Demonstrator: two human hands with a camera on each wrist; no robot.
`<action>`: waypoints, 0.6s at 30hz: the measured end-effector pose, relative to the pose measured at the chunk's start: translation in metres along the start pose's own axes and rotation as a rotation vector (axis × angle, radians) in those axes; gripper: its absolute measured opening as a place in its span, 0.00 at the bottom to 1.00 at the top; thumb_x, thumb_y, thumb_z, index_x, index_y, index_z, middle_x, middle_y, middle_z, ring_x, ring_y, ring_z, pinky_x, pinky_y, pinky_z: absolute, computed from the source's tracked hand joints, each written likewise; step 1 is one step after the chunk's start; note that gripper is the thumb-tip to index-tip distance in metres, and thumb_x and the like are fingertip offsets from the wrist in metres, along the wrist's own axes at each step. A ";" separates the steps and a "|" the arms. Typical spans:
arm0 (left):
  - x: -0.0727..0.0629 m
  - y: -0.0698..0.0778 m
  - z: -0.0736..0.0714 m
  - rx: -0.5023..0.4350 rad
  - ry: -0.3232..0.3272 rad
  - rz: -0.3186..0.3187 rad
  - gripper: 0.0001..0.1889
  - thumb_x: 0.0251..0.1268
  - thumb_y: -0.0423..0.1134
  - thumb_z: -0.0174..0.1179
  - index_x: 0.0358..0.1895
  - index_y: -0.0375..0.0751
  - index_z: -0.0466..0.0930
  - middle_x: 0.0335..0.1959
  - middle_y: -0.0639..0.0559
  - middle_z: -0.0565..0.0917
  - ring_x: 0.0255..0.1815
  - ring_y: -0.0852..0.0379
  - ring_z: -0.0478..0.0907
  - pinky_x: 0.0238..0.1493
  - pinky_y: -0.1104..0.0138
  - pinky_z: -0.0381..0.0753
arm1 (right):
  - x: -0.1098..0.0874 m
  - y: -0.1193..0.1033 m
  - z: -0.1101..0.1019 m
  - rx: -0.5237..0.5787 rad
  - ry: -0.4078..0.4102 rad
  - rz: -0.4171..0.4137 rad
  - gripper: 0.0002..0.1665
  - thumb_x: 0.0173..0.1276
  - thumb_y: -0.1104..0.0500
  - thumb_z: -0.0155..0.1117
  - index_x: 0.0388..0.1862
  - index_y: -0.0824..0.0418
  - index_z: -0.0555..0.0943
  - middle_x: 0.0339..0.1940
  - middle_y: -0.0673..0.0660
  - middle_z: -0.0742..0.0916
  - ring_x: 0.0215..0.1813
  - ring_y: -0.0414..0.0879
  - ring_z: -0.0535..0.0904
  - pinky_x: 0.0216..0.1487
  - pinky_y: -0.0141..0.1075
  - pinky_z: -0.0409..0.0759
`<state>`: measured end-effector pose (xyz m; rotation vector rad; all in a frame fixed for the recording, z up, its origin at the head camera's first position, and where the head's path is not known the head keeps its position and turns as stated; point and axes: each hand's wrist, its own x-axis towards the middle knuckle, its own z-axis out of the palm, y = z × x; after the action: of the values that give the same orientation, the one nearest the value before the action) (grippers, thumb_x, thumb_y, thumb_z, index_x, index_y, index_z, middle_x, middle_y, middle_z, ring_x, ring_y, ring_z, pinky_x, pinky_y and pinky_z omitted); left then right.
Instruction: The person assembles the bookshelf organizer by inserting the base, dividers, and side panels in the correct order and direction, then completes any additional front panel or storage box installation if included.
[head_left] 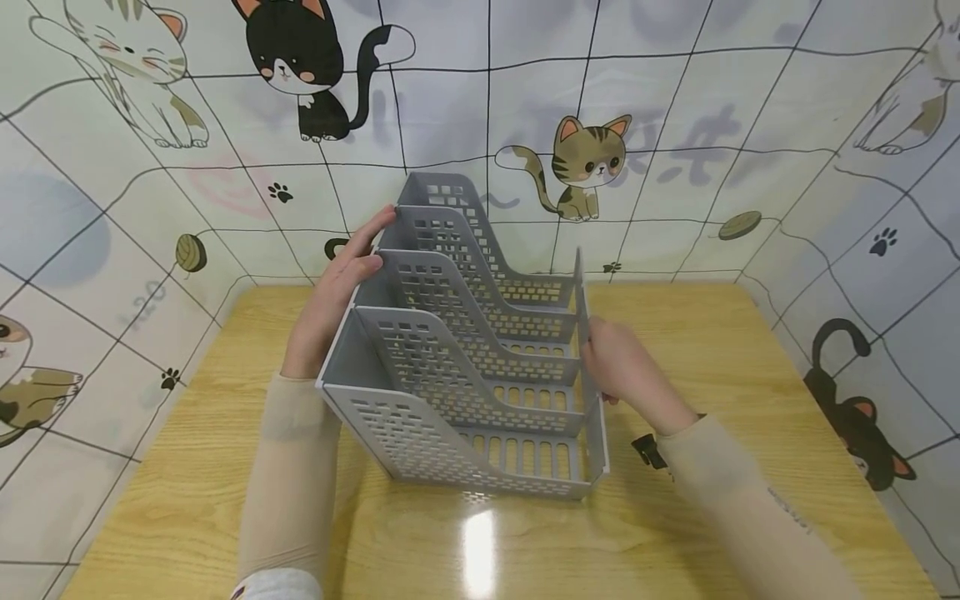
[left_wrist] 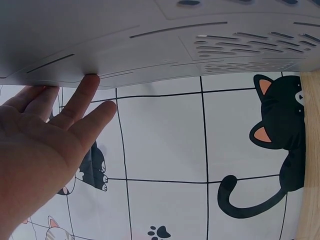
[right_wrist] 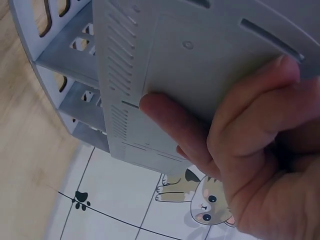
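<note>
A grey plastic file rack (head_left: pixel 465 367) stands on the wooden table, its several compartments split by perforated dividers that slope from tall on the left to low on the right. My left hand (head_left: pixel 333 287) rests with straight fingers on the tall left side; in the left wrist view its fingertips (left_wrist: pixel 91 80) touch the smooth outer face. Along the low right ends runs a narrow grey panel (head_left: pixel 592 417). My right hand (head_left: pixel 626 367) presses its outer face with mostly bent fingers. In the right wrist view one straighter finger (right_wrist: pixel 170 120) lies against that face.
The wooden table (head_left: pixel 690 333) extends around the rack. Cat-printed white wall coverings (head_left: pixel 450 100) enclose it at the back and both sides. A small black buckle-like piece (head_left: pixel 648 451) hangs by my right wrist.
</note>
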<state>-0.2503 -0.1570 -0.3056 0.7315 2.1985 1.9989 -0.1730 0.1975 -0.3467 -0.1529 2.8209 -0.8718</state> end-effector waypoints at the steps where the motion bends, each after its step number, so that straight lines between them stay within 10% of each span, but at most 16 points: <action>1: 0.000 0.000 0.000 0.001 0.001 0.001 0.32 0.78 0.41 0.45 0.83 0.51 0.57 0.84 0.65 0.53 0.84 0.62 0.46 0.81 0.48 0.49 | 0.000 0.001 0.002 0.001 -0.005 0.000 0.21 0.76 0.70 0.40 0.59 0.84 0.70 0.25 0.68 0.83 0.08 0.44 0.75 0.11 0.38 0.78; 18: -0.002 0.000 -0.002 -0.016 -0.020 -0.003 0.32 0.78 0.41 0.45 0.83 0.54 0.56 0.84 0.66 0.52 0.84 0.61 0.47 0.79 0.49 0.52 | 0.005 0.026 0.022 -0.012 0.104 -0.010 0.24 0.87 0.54 0.39 0.44 0.72 0.75 0.20 0.59 0.81 0.17 0.47 0.77 0.27 0.44 0.79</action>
<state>-0.2489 -0.1595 -0.3063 0.7426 2.1685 1.9975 -0.1746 0.2064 -0.3802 -0.1263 2.9248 -0.8893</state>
